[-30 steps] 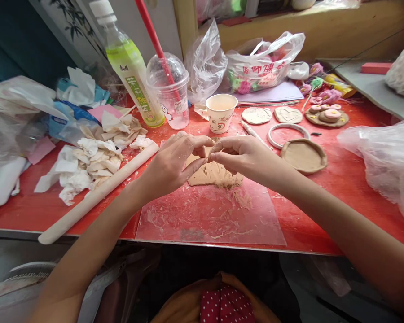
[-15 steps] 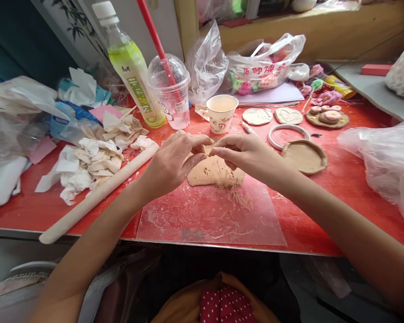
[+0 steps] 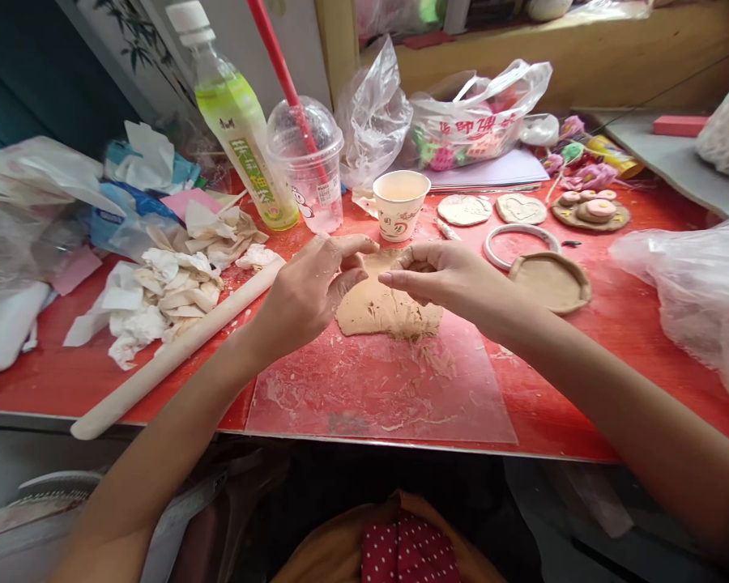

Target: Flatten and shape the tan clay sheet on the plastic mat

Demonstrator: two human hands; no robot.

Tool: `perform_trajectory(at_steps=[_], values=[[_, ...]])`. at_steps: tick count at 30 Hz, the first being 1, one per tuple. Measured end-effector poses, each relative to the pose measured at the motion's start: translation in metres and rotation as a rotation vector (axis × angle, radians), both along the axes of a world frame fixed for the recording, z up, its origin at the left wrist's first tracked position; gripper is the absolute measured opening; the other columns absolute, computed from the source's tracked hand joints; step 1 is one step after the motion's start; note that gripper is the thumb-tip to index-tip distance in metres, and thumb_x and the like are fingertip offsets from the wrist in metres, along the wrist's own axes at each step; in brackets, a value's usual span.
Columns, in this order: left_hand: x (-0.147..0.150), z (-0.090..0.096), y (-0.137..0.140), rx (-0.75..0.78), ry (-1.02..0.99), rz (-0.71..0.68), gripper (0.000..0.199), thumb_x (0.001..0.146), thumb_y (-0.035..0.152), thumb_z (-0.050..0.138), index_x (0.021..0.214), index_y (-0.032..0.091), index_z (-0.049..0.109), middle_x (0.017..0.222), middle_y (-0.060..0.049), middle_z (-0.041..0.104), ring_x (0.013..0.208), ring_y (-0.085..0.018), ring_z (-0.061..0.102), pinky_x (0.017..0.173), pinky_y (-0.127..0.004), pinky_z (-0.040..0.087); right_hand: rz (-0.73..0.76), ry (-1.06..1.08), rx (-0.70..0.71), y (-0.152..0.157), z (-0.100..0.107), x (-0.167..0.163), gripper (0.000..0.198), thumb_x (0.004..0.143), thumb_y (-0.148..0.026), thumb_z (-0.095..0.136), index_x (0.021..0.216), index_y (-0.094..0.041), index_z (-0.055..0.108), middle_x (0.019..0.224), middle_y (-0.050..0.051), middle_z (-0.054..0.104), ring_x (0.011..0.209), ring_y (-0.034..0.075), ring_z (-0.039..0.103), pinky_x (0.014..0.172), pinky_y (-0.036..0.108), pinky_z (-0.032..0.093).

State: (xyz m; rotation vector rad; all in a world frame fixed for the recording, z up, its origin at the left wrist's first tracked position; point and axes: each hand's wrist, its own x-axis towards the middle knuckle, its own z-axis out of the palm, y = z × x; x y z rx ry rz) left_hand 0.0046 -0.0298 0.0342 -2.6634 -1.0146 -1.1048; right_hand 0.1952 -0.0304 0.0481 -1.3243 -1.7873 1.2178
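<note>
Over the far part of a flat, rough-edged clay slab (image 3: pixel 389 312), my two hands face each other with a small gap between the fingertips. My left hand (image 3: pixel 304 283) has its thumb and forefinger apart, and nothing shows between them. The thumb and fingers of my right hand (image 3: pixel 446 271) are pinched together; whatever they hold, if anything, is too small to make out. Beneath the slab lies a clear plastic sheet (image 3: pixel 370 397), smeared with clay. A paper cup (image 3: pixel 394 223) stands just behind the slab.
A wooden rolling pin (image 3: pixel 182 348) lies at left beside crumpled tissues (image 3: pixel 158 300). Behind stand a green drink bottle (image 3: pixel 243 146) and a plastic cup (image 3: pixel 316 194) with a red straw. To the right are a white ring (image 3: pixel 492 243), a shallow clay dish (image 3: pixel 550 283) and a plastic bag (image 3: pixel 692 300).
My fingertips, close together before, have drawn slightly apart. My left thumb has shifted a little left and up. The slab and other objects stay in place.
</note>
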Motion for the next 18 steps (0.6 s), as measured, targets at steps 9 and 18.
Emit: perform_trajectory(at_steps=[9, 18], values=[[-0.0002, -0.0023, 0.0015, -0.018, -0.011, -0.035, 0.032, 0.084, 0.013, 0.055, 0.114, 0.020, 0.046, 0.085, 0.001, 0.061, 0.079, -0.009, 0.060, 0.078, -0.026, 0.051, 0.054, 0.066, -0.001, 0.0028, -0.0041, 0.0019, 0.019, 0.083, -0.028, 0.057, 0.071, -0.014, 0.060, 0.048, -0.006, 0.042, 0.045, 0.004, 0.037, 0.045, 0.024, 0.027], [0.0000, -0.0040, 0.0005, 0.001, -0.034, -0.045, 0.035, 0.085, 0.016, 0.056, 0.117, 0.022, 0.042, 0.087, 0.002, 0.062, 0.080, -0.009, 0.061, 0.078, -0.027, 0.050, 0.115, 0.184, -0.107, -0.0003, -0.0031, 0.0017, 0.021, 0.084, -0.032, 0.055, 0.075, -0.014, 0.062, 0.048, -0.007, 0.040, 0.045, 0.004, 0.033, 0.045, 0.025, 0.020]])
